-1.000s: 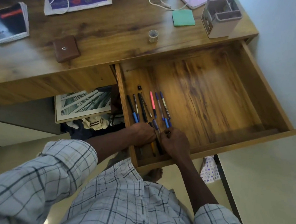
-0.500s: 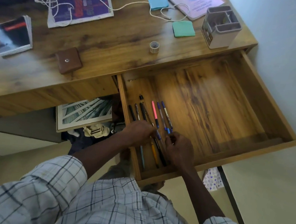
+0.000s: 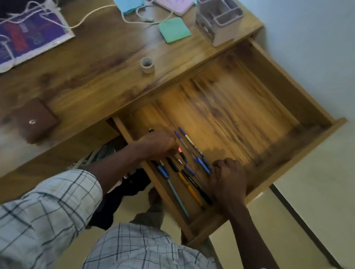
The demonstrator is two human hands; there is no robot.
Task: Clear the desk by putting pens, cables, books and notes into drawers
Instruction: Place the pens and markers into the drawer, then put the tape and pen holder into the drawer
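We are seeing both hands down among the pens in the open drawer.

The pens (image 3: pixel 188 176) are lying in a loose row at the left, near end of the drawer (image 3: pixel 225 116), which is standing pulled out from the desk (image 3: pixel 92 77). The left hand (image 3: pixel 157 144) is covering the row's far end, fingers curled down onto the pens. The right hand (image 3: pixel 226 174) is sitting knuckles-up at the row's right edge, fingers curled. We are unable to tell whether either hand is pinching a pen. A white cable (image 3: pixel 96 15) and green notes (image 3: pixel 174 30) are lying on the desk.
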